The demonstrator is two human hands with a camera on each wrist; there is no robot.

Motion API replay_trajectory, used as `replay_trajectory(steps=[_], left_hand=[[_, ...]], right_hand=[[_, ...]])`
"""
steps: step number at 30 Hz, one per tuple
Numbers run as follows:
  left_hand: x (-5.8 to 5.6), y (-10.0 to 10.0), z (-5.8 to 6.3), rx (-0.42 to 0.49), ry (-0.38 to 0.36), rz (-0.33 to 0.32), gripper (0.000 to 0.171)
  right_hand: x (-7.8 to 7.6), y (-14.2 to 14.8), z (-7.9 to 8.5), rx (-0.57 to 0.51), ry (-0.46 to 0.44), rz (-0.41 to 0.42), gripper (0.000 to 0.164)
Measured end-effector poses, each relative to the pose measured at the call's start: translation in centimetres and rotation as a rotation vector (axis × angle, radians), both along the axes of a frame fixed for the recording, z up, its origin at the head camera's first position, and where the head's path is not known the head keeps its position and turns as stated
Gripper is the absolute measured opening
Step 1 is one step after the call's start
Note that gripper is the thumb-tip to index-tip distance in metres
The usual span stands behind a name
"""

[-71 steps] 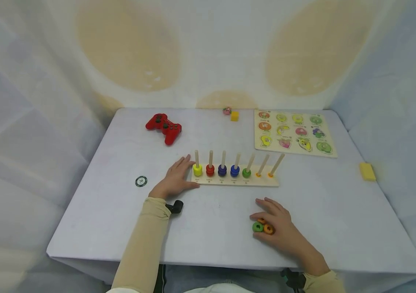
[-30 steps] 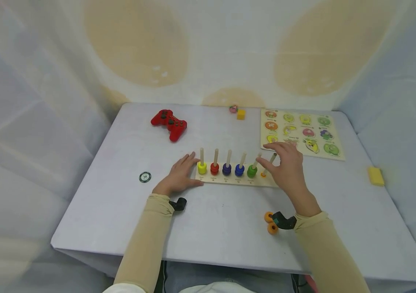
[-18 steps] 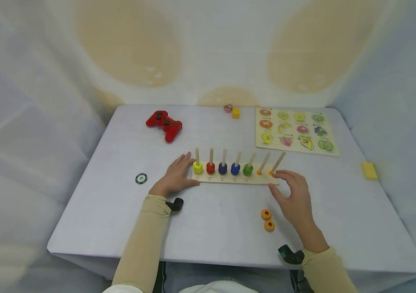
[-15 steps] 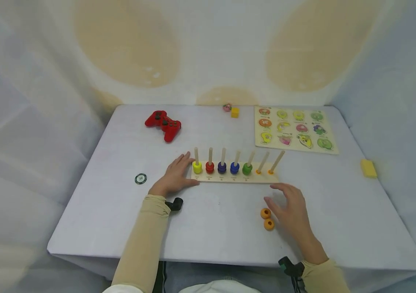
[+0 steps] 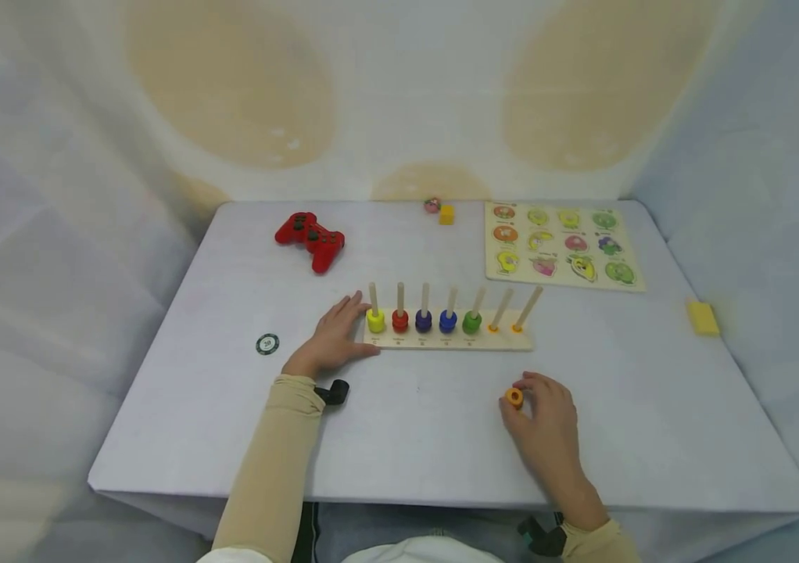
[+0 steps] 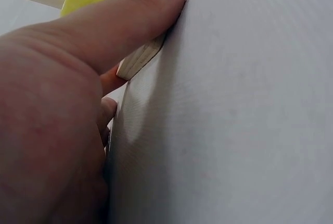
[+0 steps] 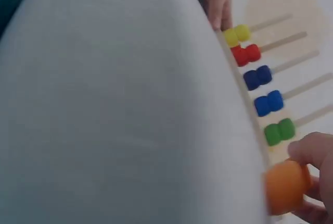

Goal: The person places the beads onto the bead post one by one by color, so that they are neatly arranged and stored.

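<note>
My left hand (image 5: 332, 340) grips the left end of a wooden peg board (image 5: 498, 342), thumb along its front edge and fingers at the back. Stacked in pairs on its pegs are yellow (image 7: 237, 35), red (image 7: 245, 54), dark blue (image 7: 257, 77), blue (image 7: 268, 102) and green beads (image 7: 280, 131). The two right-hand pegs (image 5: 528, 306) are bare, with orange marks at their bases. In front of the board's right end, my right hand (image 5: 547, 430) pinches an orange bead (image 5: 514, 397) between thumb and fingers. A second orange bead cannot be made out clearly.
A red game controller (image 5: 310, 241) lies at the back left, a round chip (image 5: 267, 344) at the left. Behind the board are a yellow cube (image 5: 446, 215), a small pink piece (image 5: 431, 206) and a fruit puzzle (image 5: 564, 274). A yellow block (image 5: 704, 319) sits by the right edge.
My right hand brought a green bead onto the green peg and let go, then came back toward the front and took hold of an orange bead. The left hand has stayed on the board.
</note>
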State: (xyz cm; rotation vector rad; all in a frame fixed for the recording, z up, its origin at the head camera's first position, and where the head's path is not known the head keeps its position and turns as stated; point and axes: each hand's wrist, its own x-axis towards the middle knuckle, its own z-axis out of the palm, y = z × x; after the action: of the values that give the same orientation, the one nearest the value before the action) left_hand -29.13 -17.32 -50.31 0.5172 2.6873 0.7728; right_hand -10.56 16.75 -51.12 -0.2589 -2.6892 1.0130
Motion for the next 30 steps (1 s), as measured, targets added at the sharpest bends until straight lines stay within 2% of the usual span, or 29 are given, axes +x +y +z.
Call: replay_trajectory(steps=[4,8,11,15,19,23,27,30], left_hand=[[0.0,0.0,0.2,-0.007,0.004,-0.005,0.087],[0.2,-0.2,0.4,-0.010,0.003,-0.008,0.086],[0.3,-0.1,0.5,-0.001,-0.012,-0.015,0.086],[0.3,0.1,0.5,0.009,-0.022,-0.019,0.088],[0.3,0.3,0.6,0.002,-0.008,-0.026,0.088],[0.2,0.4,0.7,-0.001,-0.011,-0.029,0.087],[0.1,0.4,0.6,-0.006,-0.025,-0.014,0.087],[0.2,0.4,0.5,-0.014,-0.031,-0.003,0.087]], right_hand=[[-2.2,0.9,2.9,-0.024,0.163,-0.018,0.032],[-5.6,1.5,6.8,-0.010,0.352,0.026,0.033],[-8.0,1.6,9.0,0.041,0.392,0.075,0.033],[-10.1,1.5,10.3,0.132,0.347,0.104,0.034],[-10.4,1.5,10.5,0.174,0.288,0.094,0.038],[-9.9,1.8,10.4,0.148,0.264,0.070,0.043],[-8.4,2.3,10.1,0.090,0.270,0.036,0.038],[-6.6,2.6,9.1,0.061,0.252,0.033,0.032]])
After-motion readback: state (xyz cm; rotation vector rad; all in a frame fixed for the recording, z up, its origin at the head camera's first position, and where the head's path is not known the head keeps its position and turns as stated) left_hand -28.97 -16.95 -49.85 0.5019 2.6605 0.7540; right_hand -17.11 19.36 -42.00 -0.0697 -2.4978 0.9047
